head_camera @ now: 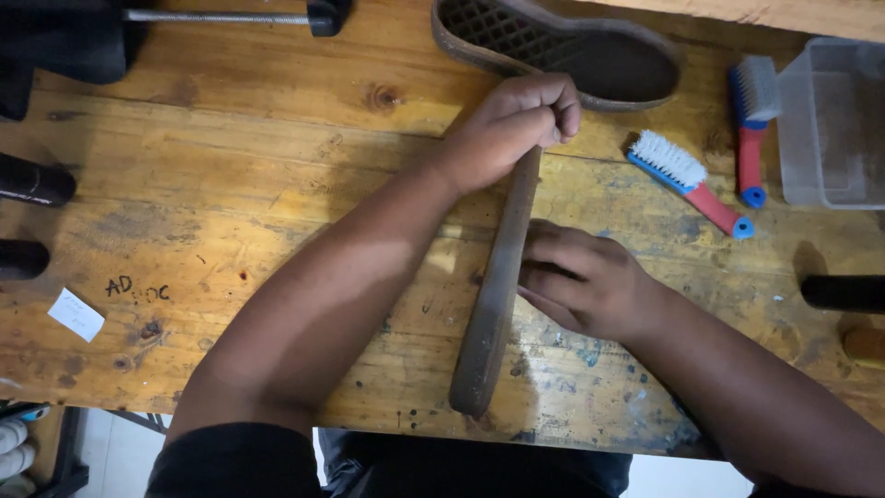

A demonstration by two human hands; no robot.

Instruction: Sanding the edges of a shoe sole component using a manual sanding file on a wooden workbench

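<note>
One wooden counter, scuffed and paint-flecked, carries everything listed here.

One dark shoe sole, long and narrow, stood on its edge. Long axis runs from the counter's near edge away from the person, leaning slightly right at the far end. Both hands are on it, so neither has to reach.

Left hand: at the far end of the sole, fingers curled shut around its tip.

Right hand: at the sole's right side about mid-length, fingers partly spread and pressed flat to it; whether the thumb hooks round behind cannot be told.

One upturned shoe, tread up, just beyond the sole's far end.

One clear plastic tub, far right of the sole.

Two brushes, right of the sole, between it and the tub.
</note>
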